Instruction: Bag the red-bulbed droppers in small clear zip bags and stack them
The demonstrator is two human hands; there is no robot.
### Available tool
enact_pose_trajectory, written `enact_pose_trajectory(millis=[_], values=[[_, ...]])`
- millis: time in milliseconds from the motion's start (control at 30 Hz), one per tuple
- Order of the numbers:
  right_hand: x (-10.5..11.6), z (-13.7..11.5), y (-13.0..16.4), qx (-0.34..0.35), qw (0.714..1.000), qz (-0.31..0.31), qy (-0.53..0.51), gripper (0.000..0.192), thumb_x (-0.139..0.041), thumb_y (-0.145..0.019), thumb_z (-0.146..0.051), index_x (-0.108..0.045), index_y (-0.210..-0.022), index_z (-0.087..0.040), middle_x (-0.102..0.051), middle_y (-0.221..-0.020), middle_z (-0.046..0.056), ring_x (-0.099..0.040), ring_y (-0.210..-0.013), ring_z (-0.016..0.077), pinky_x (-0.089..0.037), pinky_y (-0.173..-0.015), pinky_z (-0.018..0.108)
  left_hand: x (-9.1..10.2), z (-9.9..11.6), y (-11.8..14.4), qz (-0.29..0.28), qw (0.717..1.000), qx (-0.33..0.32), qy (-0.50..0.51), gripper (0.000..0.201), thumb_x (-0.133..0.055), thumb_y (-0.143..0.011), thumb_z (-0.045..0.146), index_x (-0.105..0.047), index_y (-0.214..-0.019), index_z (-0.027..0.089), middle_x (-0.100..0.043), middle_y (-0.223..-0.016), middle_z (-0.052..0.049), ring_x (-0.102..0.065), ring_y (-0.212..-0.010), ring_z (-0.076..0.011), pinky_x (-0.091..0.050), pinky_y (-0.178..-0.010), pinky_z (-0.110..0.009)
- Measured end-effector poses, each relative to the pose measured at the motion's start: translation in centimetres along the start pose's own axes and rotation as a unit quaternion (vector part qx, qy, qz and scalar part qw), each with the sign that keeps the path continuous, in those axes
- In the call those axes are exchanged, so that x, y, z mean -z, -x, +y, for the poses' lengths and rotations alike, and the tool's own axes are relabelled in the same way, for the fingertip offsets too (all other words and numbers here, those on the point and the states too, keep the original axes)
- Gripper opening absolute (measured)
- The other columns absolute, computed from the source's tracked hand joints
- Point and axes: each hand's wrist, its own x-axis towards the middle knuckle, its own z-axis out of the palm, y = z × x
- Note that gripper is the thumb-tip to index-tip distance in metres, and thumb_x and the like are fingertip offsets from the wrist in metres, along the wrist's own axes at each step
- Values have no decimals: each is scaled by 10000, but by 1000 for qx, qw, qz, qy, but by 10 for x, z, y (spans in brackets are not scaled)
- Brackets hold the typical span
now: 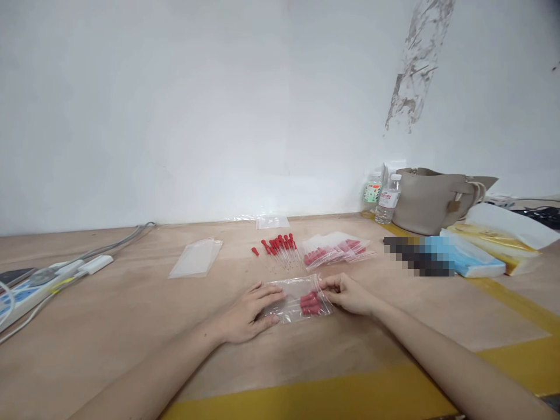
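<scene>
Clear zip bag (297, 298) flat on wooden counter (131, 326), red-capped droppers (310, 303) inside at right end. Left hand (247, 312) spread flat, fingers pressing bag's left end. Right hand (347, 293) curled narrow, fingertips pinching bag's right edge. Behind: loose red droppers (279, 246), filled bags (336, 248), empty bags (196, 258).

glossy clear plastic bag (297, 298) — matt wooden table (131, 315)

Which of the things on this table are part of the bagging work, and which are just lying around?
In the work:
clear bag with red-capped droppers, under left hand and right hand
loose droppers
filled bags
empty bags

Lying about:
water bottles
beige handbag
power strip
blue packet
</scene>
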Motion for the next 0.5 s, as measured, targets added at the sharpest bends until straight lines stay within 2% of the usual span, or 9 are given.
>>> enact_pose_trajectory(millis=[33,100,167,233,300,400,500], values=[[3,-2,2,-14,1000,-6,13,322,-582,-685,-416,-643,-838,-139,-658,-746,40,-590,-661,143,-451,-620,267,0,0,0,-1,1000,0,1,440,-376,-888,382,-302,-1309,280,-346,-1345,-27,-293,-1237,-200,-148,-1045,-437],[14,-4,3,-42,998,23,50,314,-592,-674,-397,-635,-840,-134,-643,-667,23,-543,-535,111,-414,-515,233,0,-1,0,-3,1000,1,3,428,-374,-888,387,-322,-1301,286,-349,-1344,-27,-287,-1240,-205,-147,-1042,-443],[26,-5,1,-34,991,91,94,270,-585,-675,-366,-627,-797,-129,-633,-645,20,-524,-518,103,-395,-498,223,1,-1,0,-10,1000,6,2,416,-366,-890,395,-340,-1292,291,-348,-1345,-28,-284,-1242,-207,-146,-1039,-449],[36,-9,-7,8,974,161,157,220,-563,-685,-330,-622,-745,-126,-635,-671,31,-541,-580,114,-402,-541,224,1,-1,0,-16,1000,9,-4,407,-353,-894,399,-349,-1287,293,-342,-1348,-32,-285,-1242,-206,-148,-1037,-453],[41,-15,-22,27,945,206,251,189,-535,-699,-293,-626,-726,-128,-638,-679,34,-550,-610,119,-398,-559,216,2,0,0,-23,1000,6,-12,405,-338,-899,399,-345,-1290,291,-337,-1350,-35,-281,-1243,-203,-151,-1036,-450],[40,-23,-57,-12,890,220,399,164,-503,-707,-215,-644,-750,-143,-657,-725,35,-569,-647,119,-394,-584,200,4,2,0,-32,999,-1,-20,422,-316,-908,390,-283,-1317,295,-320,-1360,-32,-261,-1253,-197,-139,-1038,-449],[32,-25,-98,-50,870,214,440,164,-516,-683,-154,-657,-764,-130,-669,-806,75,-591,-740,148,-401,-643,207,4,3,0,-33,999,-8,-26,437,-302,-916,366,-203,-1339,317,-298,-1371,-27,-244,-1260,-193,-131,-1036,-461]])
